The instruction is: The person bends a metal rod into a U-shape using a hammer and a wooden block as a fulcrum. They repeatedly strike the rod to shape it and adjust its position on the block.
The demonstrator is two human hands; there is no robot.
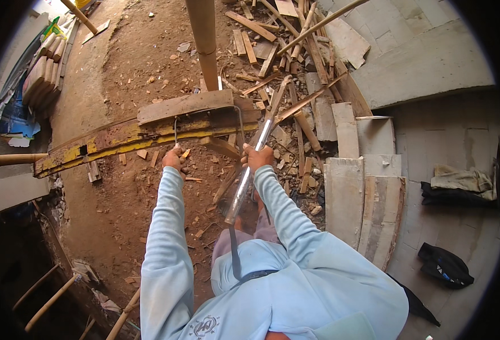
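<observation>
My left hand (174,159) is closed around the lower end of a thin metal rod (176,130), which stands up against a rusty yellow beam (105,145). A short wooden plank (185,106) lies along the beam's top. My right hand (258,157) is closed on a shiny silver bar (240,195), slanting from near my waist up to the right. A flat dark strip (234,252) hangs below the bar's lower end. Beside the right hand, a bent metal rod (240,122) drops from the plank's right end; whether the hand touches it cannot be made out.
A bamboo pole (203,45) rises just beyond the plank. Scrap wood (255,48) and rubble litter the dirt floor (142,51) at the far right. Pale boards (343,198) are stacked to my right, near a dark cap (445,266). Wrapped planks (46,73) lean at far left.
</observation>
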